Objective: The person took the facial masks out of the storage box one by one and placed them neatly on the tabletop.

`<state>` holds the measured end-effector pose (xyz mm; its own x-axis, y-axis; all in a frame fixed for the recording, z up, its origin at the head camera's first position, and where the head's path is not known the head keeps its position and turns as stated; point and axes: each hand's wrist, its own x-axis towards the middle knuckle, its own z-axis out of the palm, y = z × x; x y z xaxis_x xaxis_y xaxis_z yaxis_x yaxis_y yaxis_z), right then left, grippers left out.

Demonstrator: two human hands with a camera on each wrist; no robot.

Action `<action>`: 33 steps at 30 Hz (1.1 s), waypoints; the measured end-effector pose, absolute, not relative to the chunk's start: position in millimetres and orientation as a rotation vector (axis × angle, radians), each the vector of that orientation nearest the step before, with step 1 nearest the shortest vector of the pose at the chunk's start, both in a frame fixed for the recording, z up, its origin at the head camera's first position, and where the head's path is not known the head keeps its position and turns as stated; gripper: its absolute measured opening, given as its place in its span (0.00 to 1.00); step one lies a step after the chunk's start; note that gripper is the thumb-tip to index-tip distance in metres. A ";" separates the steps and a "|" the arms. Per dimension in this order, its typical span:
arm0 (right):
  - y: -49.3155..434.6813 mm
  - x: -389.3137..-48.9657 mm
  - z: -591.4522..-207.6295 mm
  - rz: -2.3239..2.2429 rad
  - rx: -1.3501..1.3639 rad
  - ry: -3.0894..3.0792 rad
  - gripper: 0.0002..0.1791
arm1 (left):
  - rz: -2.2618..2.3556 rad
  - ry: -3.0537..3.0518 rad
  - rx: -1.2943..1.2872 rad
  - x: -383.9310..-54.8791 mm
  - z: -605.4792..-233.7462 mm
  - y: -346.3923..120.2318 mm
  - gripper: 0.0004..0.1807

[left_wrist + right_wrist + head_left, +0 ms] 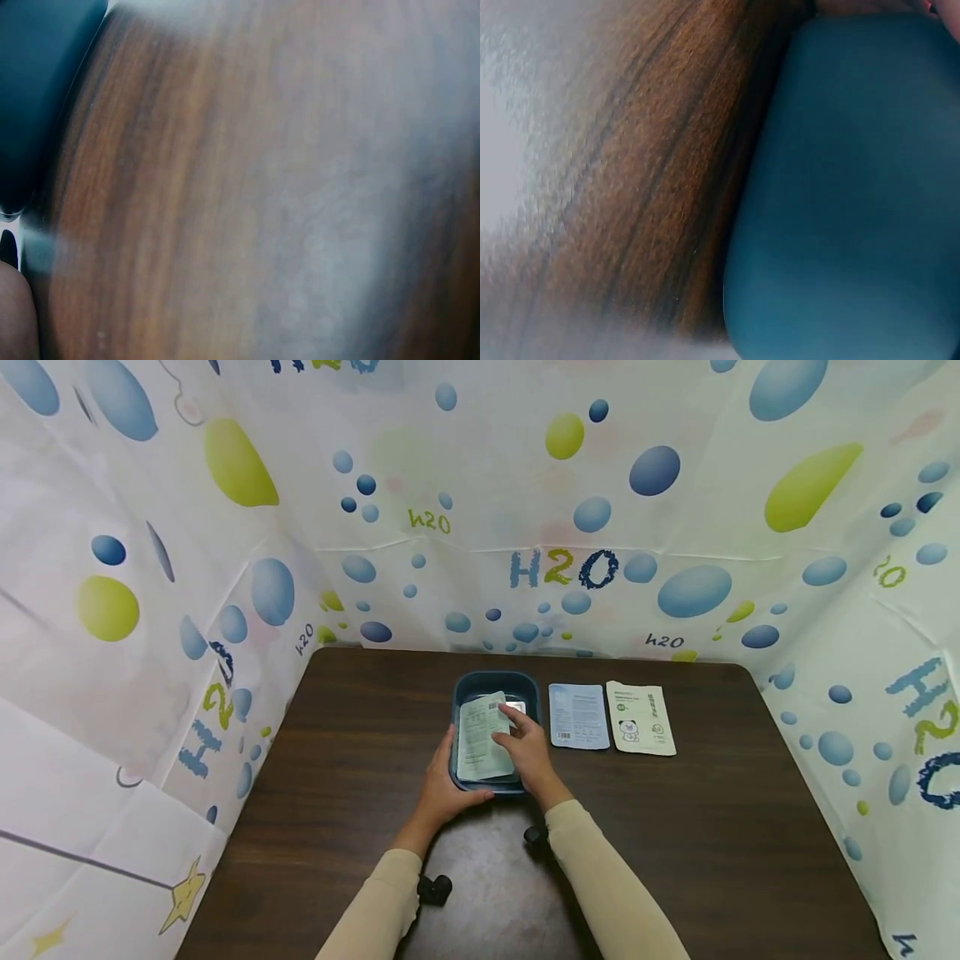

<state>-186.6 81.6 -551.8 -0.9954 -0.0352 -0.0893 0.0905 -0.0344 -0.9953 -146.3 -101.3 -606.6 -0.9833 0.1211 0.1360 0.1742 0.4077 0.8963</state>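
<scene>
A dark blue rectangular tray (535, 693) stands on the table, with a pale green printed packet (480, 739) lying in it at a slight tilt. Part of a white item (517, 706) shows behind the packet's right edge. My left hand (442, 789) grips the tray's near left corner, its fingers along the left side and thumb across the front. Over the tray's right side is my right hand (528, 756), its thumb and index finger spread apart at the packet's right edge. In the right wrist view the tray's wall (840, 187) fills the right side.
Right of the tray lie a light blue printed packet (579, 717) and a cream packet with a bear drawing (641, 718), side by side. The dark wooden table (360, 735) meets a patterned white cloth (480, 602) at the back and sides.
</scene>
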 end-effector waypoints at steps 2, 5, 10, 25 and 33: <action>80.9 -186.8 -551.3 -2.163 0.079 2.117 0.30 | -1.653 -2.600 -0.276 -146.2 -606.9 -101.8 0.73; 79.6 -187.4 -550.3 -2.126 0.086 2.116 0.30 | -1.646 -2.601 -0.273 -146.4 -606.9 -102.1 0.74; 78.2 -188.6 -550.6 -2.084 0.073 2.136 0.31 | -1.624 -2.605 -0.269 -147.9 -608.0 -102.5 0.74; 85.9 -185.3 -543.4 -2.152 0.115 2.151 0.32 | -1.617 -2.623 -0.250 -146.3 -607.5 -100.4 0.74; 104.6 -199.5 -523.2 -2.161 0.102 2.202 0.35 | -1.637 -2.593 -0.282 -148.7 -609.6 -102.1 0.75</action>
<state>-199.5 104.6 -523.2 -0.9963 0.0088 -0.0856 0.0857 0.0184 -0.9961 -148.7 -102.1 -609.6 -0.9813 0.1210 0.1498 0.1873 0.4188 0.8885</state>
